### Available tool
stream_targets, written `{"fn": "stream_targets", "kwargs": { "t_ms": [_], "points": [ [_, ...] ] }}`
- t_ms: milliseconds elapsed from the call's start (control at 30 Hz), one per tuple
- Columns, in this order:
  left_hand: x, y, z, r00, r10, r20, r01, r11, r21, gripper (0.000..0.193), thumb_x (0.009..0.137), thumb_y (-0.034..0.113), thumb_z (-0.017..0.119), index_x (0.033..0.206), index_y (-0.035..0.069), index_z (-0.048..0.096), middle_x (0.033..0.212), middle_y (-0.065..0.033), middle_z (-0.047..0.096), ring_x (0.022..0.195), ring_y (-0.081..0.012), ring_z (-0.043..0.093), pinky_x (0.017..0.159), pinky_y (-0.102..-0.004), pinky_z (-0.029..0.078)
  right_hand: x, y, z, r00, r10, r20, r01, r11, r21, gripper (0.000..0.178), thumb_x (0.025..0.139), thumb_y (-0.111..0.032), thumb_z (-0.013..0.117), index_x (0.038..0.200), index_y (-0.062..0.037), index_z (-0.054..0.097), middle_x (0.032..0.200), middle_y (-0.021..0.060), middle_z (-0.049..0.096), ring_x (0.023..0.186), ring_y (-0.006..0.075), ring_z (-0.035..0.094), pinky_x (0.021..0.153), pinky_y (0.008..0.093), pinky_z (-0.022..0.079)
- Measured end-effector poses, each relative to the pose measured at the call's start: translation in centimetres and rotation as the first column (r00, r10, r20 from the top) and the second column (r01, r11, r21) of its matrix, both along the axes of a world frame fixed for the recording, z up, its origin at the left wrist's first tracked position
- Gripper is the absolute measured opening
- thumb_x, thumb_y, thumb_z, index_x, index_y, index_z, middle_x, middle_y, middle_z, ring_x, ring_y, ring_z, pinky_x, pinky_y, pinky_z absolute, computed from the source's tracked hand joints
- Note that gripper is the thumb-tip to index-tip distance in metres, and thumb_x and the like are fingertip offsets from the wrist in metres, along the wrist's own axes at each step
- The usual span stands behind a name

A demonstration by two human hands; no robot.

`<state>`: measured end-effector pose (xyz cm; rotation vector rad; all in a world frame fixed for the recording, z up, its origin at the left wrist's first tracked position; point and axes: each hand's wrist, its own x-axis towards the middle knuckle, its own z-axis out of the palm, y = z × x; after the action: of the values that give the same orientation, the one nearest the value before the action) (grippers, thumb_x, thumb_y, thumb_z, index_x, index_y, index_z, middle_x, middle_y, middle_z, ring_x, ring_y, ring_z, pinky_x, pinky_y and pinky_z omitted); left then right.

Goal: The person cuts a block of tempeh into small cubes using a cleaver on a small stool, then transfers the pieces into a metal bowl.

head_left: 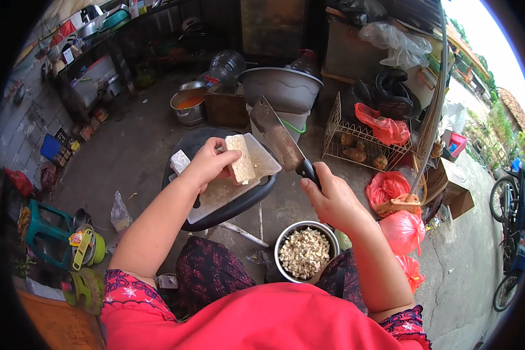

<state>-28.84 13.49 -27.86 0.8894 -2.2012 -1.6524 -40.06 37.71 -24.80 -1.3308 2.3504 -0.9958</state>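
My left hand grips a cream-coloured block of tempeh, holding it over a translucent white plastic tray. The tray rests tilted on a round black stool. Another whitish block lies at the stool's left side, partly hidden by my forearm. In my right hand is the black handle of a cleaver, its broad blade raised and pointing up and to the left, apart from the tempeh. Between my knees, a steel bowl holds many small tempeh cubes.
Ahead stand a large grey basin and a pot of orange liquid. A wire rack with brown roots and red plastic bags lie to the right. At left are a green plastic stool and a grey block wall.
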Motion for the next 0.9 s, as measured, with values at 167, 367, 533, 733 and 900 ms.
{"fn": "stream_targets", "kwargs": {
  "t_ms": [167, 367, 533, 733, 900],
  "points": [
    [1.0, 0.4, -1.7, 0.988, 0.153, 0.007, -0.151, 0.968, 0.200, 0.057, 0.084, 0.025, 0.065, 0.126, 0.001, 0.035, 0.111, -0.0112, 0.053, 0.090, -0.0176, 0.059, 0.078, -0.0315, 0.053, 0.7, -1.4, -0.5, 0.999, 0.043, 0.013, -0.044, 0.994, 0.100, 0.031, 0.091, -0.027, 0.048, 0.098, 0.0031, 0.043, 0.077, 0.0288, 0.060, 0.081, 0.0453, 0.058, 0.072, 0.0510, 0.043],
    [1.4, 1.5, -2.1, 0.992, 0.123, 0.019, -0.123, 0.992, 0.007, 0.064, 0.084, 0.022, 0.065, 0.133, -0.003, 0.032, 0.117, -0.0137, 0.052, 0.090, -0.0151, 0.059, 0.065, -0.0217, 0.054, 0.5, -4.1, -2.1, 0.983, 0.126, -0.135, -0.103, 0.981, 0.166, 0.031, 0.090, -0.025, 0.049, 0.096, 0.0047, 0.044, 0.076, 0.0271, 0.062, 0.076, 0.0441, 0.060, 0.070, 0.0505, 0.047],
    [1.6, 1.9, -3.9, 0.951, 0.218, -0.219, -0.176, 0.965, 0.194, 0.055, 0.088, 0.016, 0.061, 0.132, -0.001, 0.033, 0.122, -0.0132, 0.047, 0.098, -0.0189, 0.058, 0.070, -0.0254, 0.056, 1.2, -4.5, -2.8, 0.967, 0.198, -0.161, -0.167, 0.968, 0.188, 0.030, 0.089, -0.024, 0.049, 0.097, 0.0043, 0.044, 0.075, 0.0270, 0.062, 0.075, 0.0435, 0.061, 0.069, 0.0505, 0.047],
    [1.4, 2.3, -3.8, 0.920, 0.300, -0.252, -0.229, 0.934, 0.274, 0.052, 0.089, 0.012, 0.058, 0.131, -0.001, 0.031, 0.120, -0.0126, 0.048, 0.095, -0.0186, 0.059, 0.071, -0.0271, 0.056, 1.5, -3.9, -1.7, 0.964, 0.165, -0.210, -0.125, 0.974, 0.191, 0.029, 0.090, -0.024, 0.049, 0.096, 0.0043, 0.043, 0.074, 0.0268, 0.061, 0.074, 0.0434, 0.061, 0.068, 0.0503, 0.047],
    [1.2, 2.5, -4.0, 0.922, 0.319, -0.221, -0.273, 0.938, 0.213, 0.050, 0.090, 0.017, 0.058, 0.130, -0.001, 0.032, 0.119, -0.0086, 0.051, 0.089, -0.0135, 0.059, 0.069, -0.0253, 0.055, 2.3, -3.0, 2.0, 0.963, 0.191, -0.189, -0.169, 0.977, 0.130, 0.030, 0.090, -0.024, 0.050, 0.096, 0.0043, 0.042, 0.073, 0.0274, 0.061, 0.074, 0.0444, 0.060, 0.067, 0.0508, 0.046]
  ]
}}
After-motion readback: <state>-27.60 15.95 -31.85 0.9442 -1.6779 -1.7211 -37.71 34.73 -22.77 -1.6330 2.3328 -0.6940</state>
